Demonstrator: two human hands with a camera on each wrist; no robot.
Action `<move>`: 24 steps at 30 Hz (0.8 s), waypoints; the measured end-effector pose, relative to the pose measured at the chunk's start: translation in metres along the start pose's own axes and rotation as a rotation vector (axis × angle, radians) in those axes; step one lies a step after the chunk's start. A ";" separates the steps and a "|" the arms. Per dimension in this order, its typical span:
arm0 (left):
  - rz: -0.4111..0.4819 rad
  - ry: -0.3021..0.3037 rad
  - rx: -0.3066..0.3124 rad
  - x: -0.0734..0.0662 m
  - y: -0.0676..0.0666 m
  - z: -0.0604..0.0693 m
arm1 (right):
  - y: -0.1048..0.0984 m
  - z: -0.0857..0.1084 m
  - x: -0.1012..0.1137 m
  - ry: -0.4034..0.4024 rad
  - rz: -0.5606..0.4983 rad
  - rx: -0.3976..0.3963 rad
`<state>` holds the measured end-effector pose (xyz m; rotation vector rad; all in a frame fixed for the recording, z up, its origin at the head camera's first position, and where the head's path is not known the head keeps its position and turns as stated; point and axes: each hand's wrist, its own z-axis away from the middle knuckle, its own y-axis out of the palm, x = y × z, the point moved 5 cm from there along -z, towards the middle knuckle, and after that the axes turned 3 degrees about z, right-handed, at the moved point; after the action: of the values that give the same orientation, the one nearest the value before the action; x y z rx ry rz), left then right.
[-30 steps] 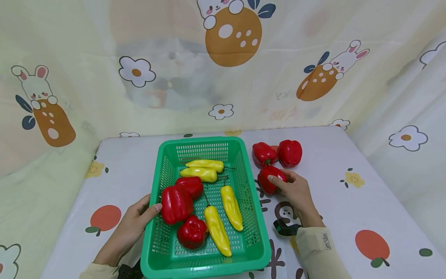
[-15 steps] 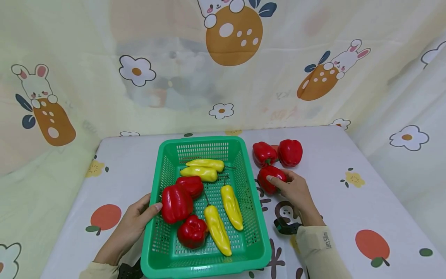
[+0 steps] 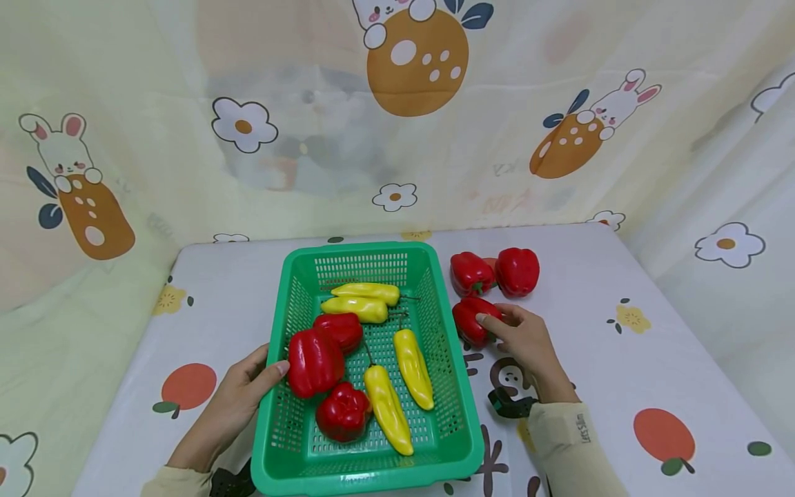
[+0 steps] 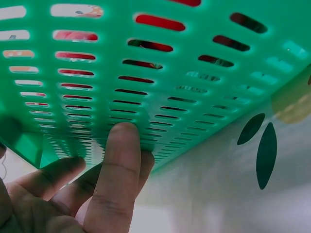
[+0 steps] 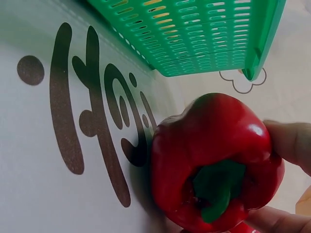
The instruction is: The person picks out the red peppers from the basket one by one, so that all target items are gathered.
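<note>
A green plastic basket (image 3: 366,482) stands in front of me in the head view. In it lie several yellow peppers (image 3: 413,369) and red bell peppers (image 3: 315,364). My left hand (image 3: 232,400) holds the basket's left side, thumb over the rim; in the left wrist view its fingers (image 4: 116,174) lie against the slotted outer wall. To the right of the basket, my right hand (image 3: 528,345) grips a red bell pepper (image 3: 473,321) between thumb and fingers. The right wrist view shows that bell pepper's green stem (image 5: 218,187) and the thumb and a finger at its side.
Two more red bell peppers, a left one (image 3: 470,273) and a right one (image 3: 517,271), lie just behind the gripped one. A printed cloth (image 3: 596,386) covers the table, and a patterned curtain (image 3: 323,221) hangs behind it.
The gripped bell pepper has shifted slightly left, toward the basket, and turned a little in my right hand. My left hand and the basket stay where they were.
</note>
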<state>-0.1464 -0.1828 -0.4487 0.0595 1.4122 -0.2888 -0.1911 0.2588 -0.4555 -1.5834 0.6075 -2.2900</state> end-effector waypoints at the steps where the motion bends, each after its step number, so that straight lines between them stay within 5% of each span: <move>1: -0.001 0.001 0.000 0.000 0.000 0.000 | 0.000 0.000 0.000 0.007 -0.012 -0.003; 13: 0.013 -0.003 0.009 0.000 0.000 0.000 | -0.005 0.002 -0.005 0.054 -0.090 -0.082; 24: 0.017 -0.004 0.011 0.001 0.000 0.001 | 0.000 0.004 -0.004 0.033 -0.082 -0.033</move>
<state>-0.1454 -0.1831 -0.4496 0.0794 1.4055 -0.2826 -0.1858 0.2600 -0.4570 -1.6164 0.6019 -2.3814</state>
